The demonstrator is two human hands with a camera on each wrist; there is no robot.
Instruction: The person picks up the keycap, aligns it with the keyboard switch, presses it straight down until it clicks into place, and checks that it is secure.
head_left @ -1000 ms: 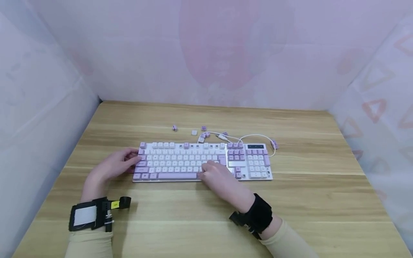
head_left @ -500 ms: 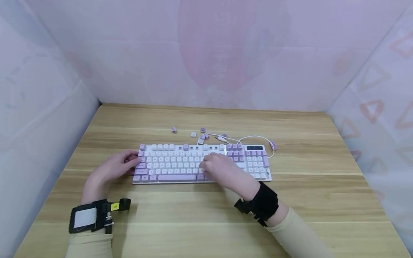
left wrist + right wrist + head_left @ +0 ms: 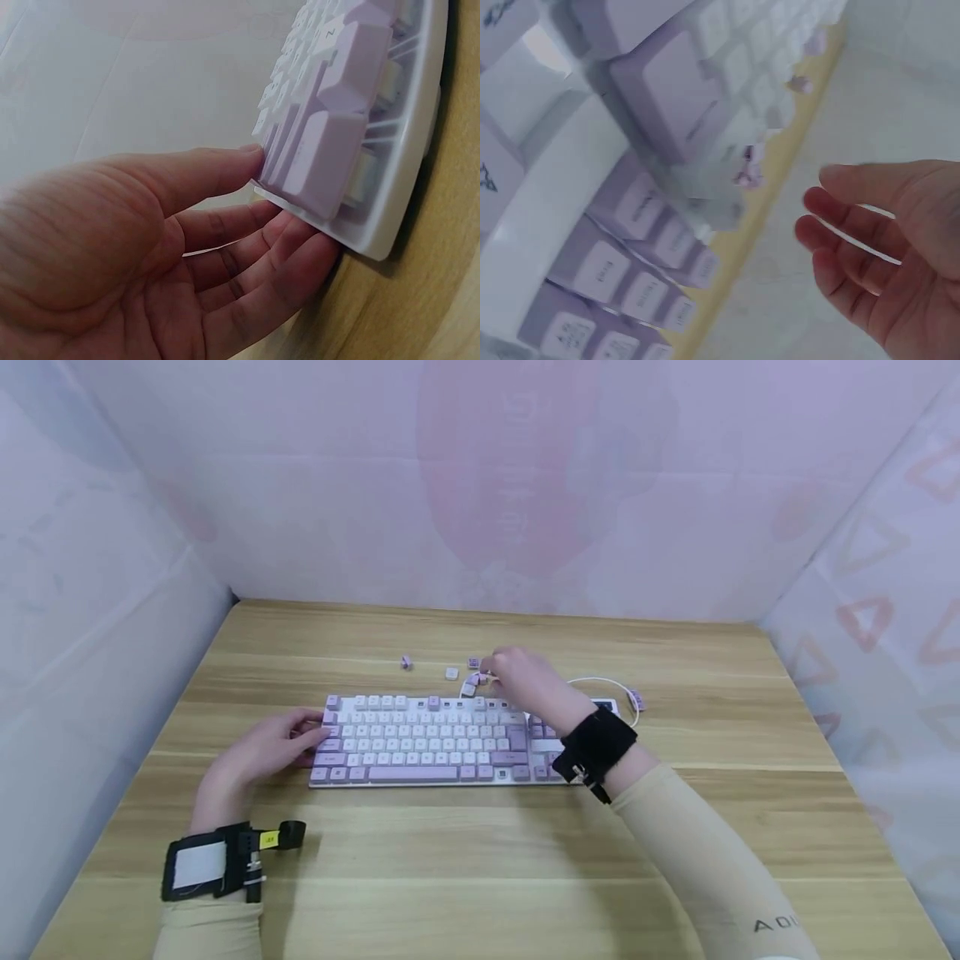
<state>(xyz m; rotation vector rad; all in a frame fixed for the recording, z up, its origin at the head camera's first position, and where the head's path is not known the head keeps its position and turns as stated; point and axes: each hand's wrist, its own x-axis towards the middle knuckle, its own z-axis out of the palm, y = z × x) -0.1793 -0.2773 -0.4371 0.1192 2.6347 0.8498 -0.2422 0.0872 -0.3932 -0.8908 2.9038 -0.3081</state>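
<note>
A white and lilac keyboard (image 3: 412,772) lies across the table. My left hand (image 3: 262,747) grips its left end; in the left wrist view the thumb (image 3: 244,159) presses on the side keys while the fingers reach under the edge. Behind the keyboard, my right hand (image 3: 528,681) hovers beside a small cluster of loose keycaps (image 3: 468,690). Its thumb and fingers are loosely bent and apart in the right wrist view, with nothing between them. Bare switch spots show in the top row and at one place (image 3: 502,774) in the bottom row.
Other loose keycaps lie behind the keyboard: a white keycap (image 3: 452,674), a lilac keycap (image 3: 406,662) and another lilac keycap (image 3: 636,700) at the right. A white cable (image 3: 600,678) loops there, partly hidden by my right hand. Fabric walls (image 3: 337,510) enclose the wooden table (image 3: 420,860).
My right hand has left the keyboard's bottom row and moved up, away from me, to the loose keycaps behind it. The left hand stays in place on the keyboard's end.
</note>
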